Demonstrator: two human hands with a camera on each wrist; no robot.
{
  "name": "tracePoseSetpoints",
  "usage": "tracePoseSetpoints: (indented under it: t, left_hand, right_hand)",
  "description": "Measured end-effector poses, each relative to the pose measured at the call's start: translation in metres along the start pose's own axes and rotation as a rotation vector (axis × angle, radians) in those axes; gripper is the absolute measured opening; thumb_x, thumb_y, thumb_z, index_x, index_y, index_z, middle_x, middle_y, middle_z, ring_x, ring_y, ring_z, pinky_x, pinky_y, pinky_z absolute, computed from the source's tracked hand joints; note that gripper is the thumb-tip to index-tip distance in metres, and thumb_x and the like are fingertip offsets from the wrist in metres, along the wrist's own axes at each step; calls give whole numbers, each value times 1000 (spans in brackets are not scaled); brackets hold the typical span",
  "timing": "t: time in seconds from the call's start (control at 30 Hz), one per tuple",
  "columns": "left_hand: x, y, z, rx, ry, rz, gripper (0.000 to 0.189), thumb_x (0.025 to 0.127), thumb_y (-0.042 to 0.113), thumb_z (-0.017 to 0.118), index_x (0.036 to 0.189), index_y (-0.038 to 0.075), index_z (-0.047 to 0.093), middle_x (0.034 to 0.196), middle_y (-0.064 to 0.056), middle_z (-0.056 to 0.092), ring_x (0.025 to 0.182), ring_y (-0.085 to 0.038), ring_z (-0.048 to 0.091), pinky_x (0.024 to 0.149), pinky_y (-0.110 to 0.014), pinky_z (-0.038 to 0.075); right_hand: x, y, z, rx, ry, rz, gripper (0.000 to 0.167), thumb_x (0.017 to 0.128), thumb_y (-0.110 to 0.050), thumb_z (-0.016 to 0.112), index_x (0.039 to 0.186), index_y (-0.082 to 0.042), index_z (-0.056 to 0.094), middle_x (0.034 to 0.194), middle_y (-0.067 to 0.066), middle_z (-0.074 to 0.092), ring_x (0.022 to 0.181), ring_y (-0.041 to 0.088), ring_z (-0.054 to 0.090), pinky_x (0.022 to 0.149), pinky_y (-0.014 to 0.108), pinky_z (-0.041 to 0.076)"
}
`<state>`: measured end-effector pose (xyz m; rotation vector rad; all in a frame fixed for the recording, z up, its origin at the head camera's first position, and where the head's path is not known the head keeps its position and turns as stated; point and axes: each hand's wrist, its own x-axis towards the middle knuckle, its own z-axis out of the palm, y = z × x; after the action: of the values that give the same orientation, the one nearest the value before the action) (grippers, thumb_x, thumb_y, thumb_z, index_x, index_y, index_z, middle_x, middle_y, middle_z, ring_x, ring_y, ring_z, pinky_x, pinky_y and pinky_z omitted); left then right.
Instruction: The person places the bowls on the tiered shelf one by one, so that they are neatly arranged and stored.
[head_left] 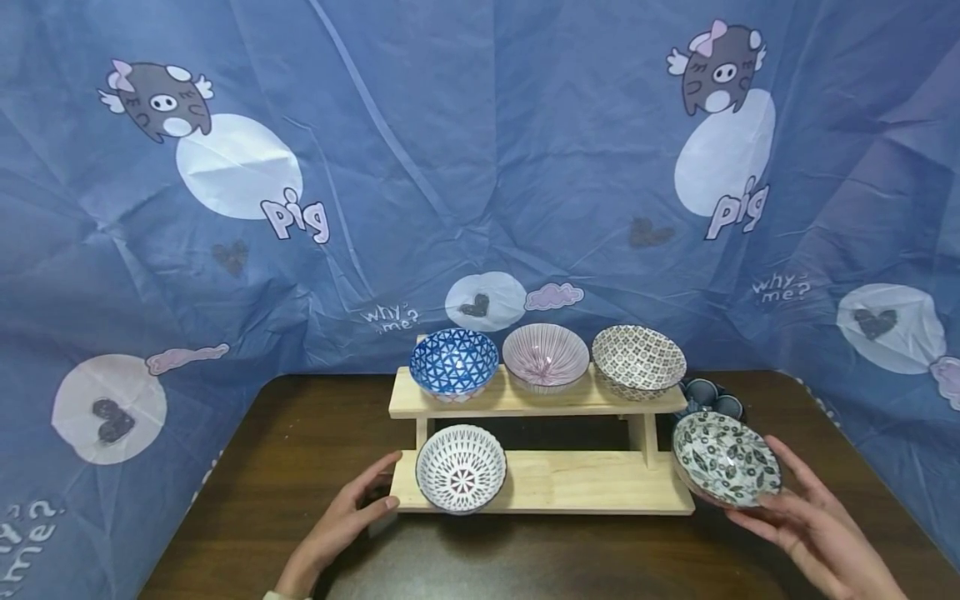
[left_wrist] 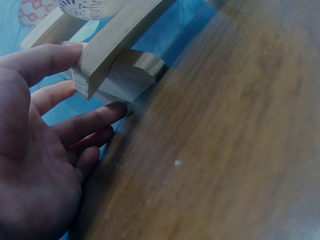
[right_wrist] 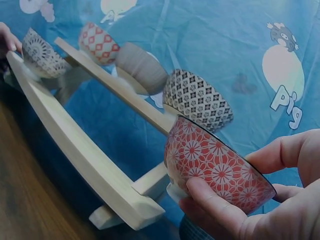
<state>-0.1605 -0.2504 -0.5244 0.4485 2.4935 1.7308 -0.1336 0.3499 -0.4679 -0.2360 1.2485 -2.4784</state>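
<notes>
My right hand (head_left: 813, 521) holds a bowl (head_left: 726, 460) by its right side, off the right end of the two-tier wooden stand (head_left: 592, 483). Dark leaves and flowers cover the bowl's inside; in the right wrist view its outside is red with white blossoms, fingers and thumb (right_wrist: 215, 205) gripping near the rim. My left hand (head_left: 341, 517) touches the left end of the lower shelf with extended fingers (left_wrist: 55, 60). Beside it on that shelf sits a white bowl (head_left: 461, 468) with dark dashes and a red centre.
Along the upper shelf stand a blue triangle-patterned bowl (head_left: 453, 364), a purple-striped bowl (head_left: 546, 358) and a brown-and-white patterned bowl (head_left: 639, 361). Dark cups (head_left: 702, 392) lie behind the held bowl. A blue printed cloth (head_left: 450, 167) hangs behind the brown table (head_left: 300, 433).
</notes>
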Motion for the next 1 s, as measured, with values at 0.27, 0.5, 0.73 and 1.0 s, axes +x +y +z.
tracePoseSetpoints:
  t: [0.27,0.5,0.73,1.0]
  left_hand:
    - [0,2,0,5,0,-16,59,97,15,62,152,8,41,135,-25,59,113,4,56,95,-23,46]
    - [0,1,1,1,-1,-11,59,96,13,62,151,7,41,135,-26,59,113,3,56,94,-23,46]
    - [1,1,1,-13,-9,-19,59,97,14,61,152,6,40,135,-28,59,112,3,56,92,-23,47]
    - [1,1,1,-14,-6,-10,59,97,12,61,152,4,40,133,-29,60,111,2,57,92,-22,47]
  right_hand:
    - [5,5,14,136,-170,6,77,101,14,16,147,-40,45,132,-5,53,125,28,60,103,50,49]
    - [10,10,26,119,-175,48,75,102,14,19,146,-42,45,133,-8,51,126,25,59,105,49,48]
    - [17,16,37,83,-163,99,73,102,13,25,142,-44,47,133,-5,55,125,25,61,104,48,49]
    - [27,28,53,45,-202,80,74,101,13,26,146,-43,43,136,0,53,126,26,60,104,48,49]
